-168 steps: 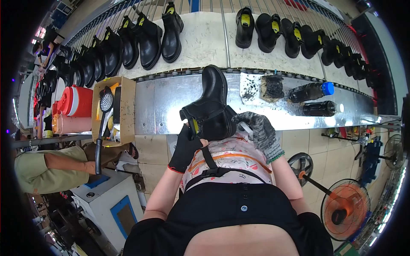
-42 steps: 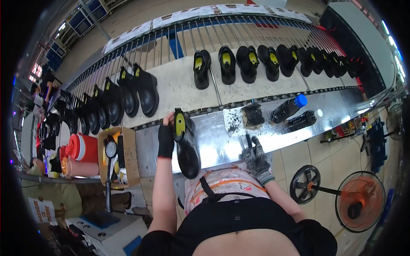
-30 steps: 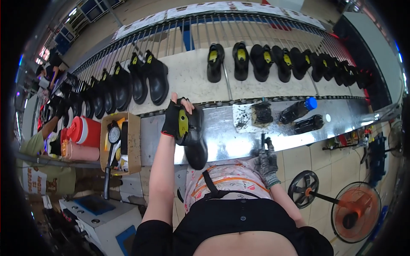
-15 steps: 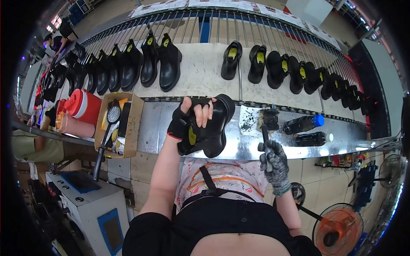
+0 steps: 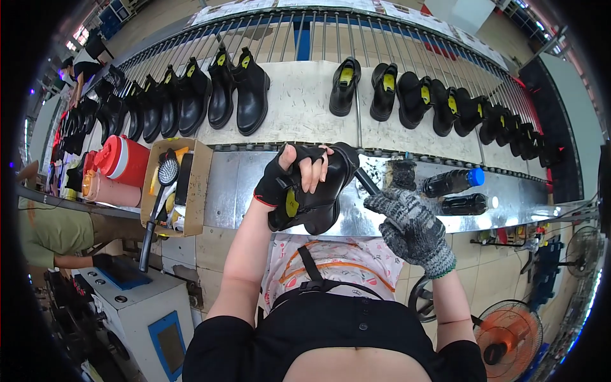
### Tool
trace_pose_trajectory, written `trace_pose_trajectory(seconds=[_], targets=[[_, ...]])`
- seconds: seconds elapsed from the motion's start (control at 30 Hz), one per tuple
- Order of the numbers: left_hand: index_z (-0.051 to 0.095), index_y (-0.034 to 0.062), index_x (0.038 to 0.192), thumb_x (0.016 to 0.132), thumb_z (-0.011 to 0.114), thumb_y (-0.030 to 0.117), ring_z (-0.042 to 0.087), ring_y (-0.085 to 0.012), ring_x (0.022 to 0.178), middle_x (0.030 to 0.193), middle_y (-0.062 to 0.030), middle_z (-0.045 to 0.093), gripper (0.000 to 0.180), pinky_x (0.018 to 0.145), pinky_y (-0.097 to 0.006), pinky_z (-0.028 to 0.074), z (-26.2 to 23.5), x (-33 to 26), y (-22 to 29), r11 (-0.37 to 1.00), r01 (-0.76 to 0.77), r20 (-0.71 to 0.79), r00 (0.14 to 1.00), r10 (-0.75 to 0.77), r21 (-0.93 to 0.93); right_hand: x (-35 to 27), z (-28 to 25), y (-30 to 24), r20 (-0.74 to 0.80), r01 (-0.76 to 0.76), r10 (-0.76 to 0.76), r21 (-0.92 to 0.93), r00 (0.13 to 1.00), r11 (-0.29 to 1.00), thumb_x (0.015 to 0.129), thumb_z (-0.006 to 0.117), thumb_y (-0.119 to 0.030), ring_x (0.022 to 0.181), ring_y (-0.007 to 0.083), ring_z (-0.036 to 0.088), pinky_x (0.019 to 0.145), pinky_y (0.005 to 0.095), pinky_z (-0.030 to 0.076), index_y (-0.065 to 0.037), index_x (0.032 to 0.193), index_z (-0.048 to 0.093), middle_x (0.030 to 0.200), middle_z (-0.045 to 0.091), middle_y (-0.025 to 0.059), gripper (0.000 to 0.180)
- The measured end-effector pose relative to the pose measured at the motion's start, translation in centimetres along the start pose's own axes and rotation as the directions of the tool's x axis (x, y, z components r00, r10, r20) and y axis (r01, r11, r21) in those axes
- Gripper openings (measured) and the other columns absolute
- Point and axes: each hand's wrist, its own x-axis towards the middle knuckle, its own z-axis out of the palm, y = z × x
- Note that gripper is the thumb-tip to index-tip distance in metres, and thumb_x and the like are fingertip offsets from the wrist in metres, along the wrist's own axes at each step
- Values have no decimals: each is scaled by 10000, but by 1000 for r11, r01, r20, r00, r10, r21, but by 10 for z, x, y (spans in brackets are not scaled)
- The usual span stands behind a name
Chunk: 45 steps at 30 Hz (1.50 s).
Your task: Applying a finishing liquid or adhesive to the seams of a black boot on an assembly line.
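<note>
A black ankle boot (image 5: 323, 207) with a yellow insole is tilted above the metal ledge (image 5: 229, 204). My left hand (image 5: 302, 170), in a black fingerless glove, grips it with the fingers curled over its upper. My right hand (image 5: 414, 232), in a grey knitted glove, is closed round a dark stick-shaped tool (image 5: 366, 181). The tool's far end meets the boot near its sole edge, and its tip is too small to make out. Just beyond my right hand, a black-smeared pad (image 5: 401, 173) lies on the ledge.
Black boots (image 5: 253, 95) stand in rows on the conveyor (image 5: 299, 95) behind. Two bottles of dark liquid (image 5: 445, 184) lie right of the pad. At left are a cardboard box (image 5: 202, 169) holding a round-headed brush (image 5: 168, 172), and a red jug (image 5: 121, 156). An orange fan (image 5: 509, 337) stands lower right.
My right hand has swung the tool left and away from the smeared pad, up to the boot. The boot has shifted slightly right. At far left, another person's arm has come into view.
</note>
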Motion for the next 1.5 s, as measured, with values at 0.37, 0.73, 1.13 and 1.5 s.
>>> trace_pose_trajectory(seconds=[0.37,0.73,1.13,1.5], targets=[[481,94,438,952,202,580,506,-212,643,478,-42,492,760,1027,-385,276,1,-2,0,1000,8,-40,999,-9,-22,10,0,0,21,19,-19,0,1000,1000,757,558,-65,1031,297,581,841,374,495,-173,1248,563,1195,572,139,503],[462,86,429,940,241,598,491,-208,646,463,-54,464,757,1021,-369,282,-8,-4,2,998,17,-90,996,-22,-52,30,-4,1,-45,129,-128,7,991,992,723,701,-388,843,201,631,704,309,494,-202,1056,683,999,653,13,382],[435,117,435,970,201,550,467,-178,689,480,-43,461,727,1001,-330,297,-49,-28,-1,958,-156,-362,930,60,-241,42,89,21,-144,183,-174,47,974,982,708,634,-437,899,216,596,741,351,469,-243,1187,612,1053,612,21,516],[449,117,476,979,196,530,447,-173,725,516,-34,459,699,988,-323,322,-89,-50,-5,920,-260,-432,894,116,-292,49,127,22,-114,205,-183,236,977,950,761,572,-166,846,181,609,686,313,488,-203,1070,656,996,644,-11,323]])
